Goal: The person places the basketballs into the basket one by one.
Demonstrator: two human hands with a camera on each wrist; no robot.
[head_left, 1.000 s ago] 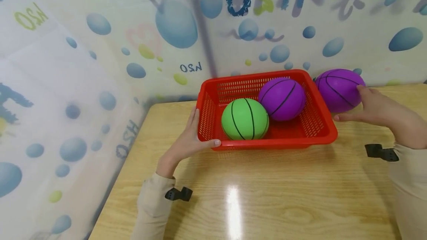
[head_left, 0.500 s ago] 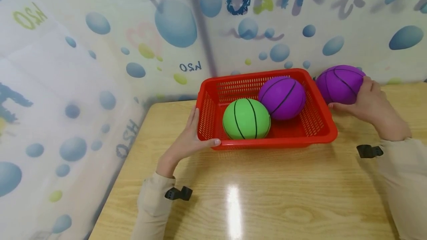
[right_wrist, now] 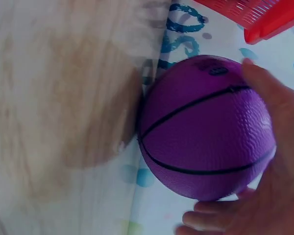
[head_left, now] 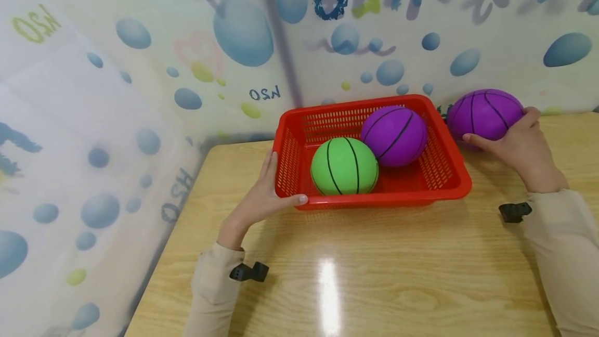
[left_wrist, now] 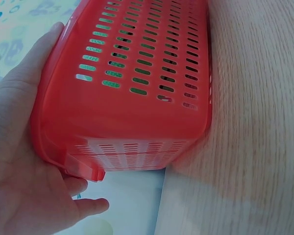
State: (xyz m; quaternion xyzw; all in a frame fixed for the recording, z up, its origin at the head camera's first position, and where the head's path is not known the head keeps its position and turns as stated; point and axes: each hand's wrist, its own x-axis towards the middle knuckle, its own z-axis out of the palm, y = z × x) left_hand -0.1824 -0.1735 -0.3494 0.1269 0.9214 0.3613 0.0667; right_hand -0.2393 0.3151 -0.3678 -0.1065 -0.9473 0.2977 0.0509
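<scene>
Wooden table (head_left: 402, 269): left hand (head_left: 262, 196) pinching basket (head_left: 383, 200), right hand (head_left: 526, 147) curled round outer purple ball (head_left: 482, 114).

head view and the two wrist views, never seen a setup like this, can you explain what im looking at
There is no machine here, just a person's bare left hand and right hand. The head picture comes from a camera worn on the head, looking forward and down. The other two come from cameras worn on the wrists: one shows the basket's outside close up, the other a ball.

On the wooden table stands a red basket with a green ball and a purple ball inside. The left hand grips the basket's rim; the right hand holds a second purple ball outside the basket.
</scene>
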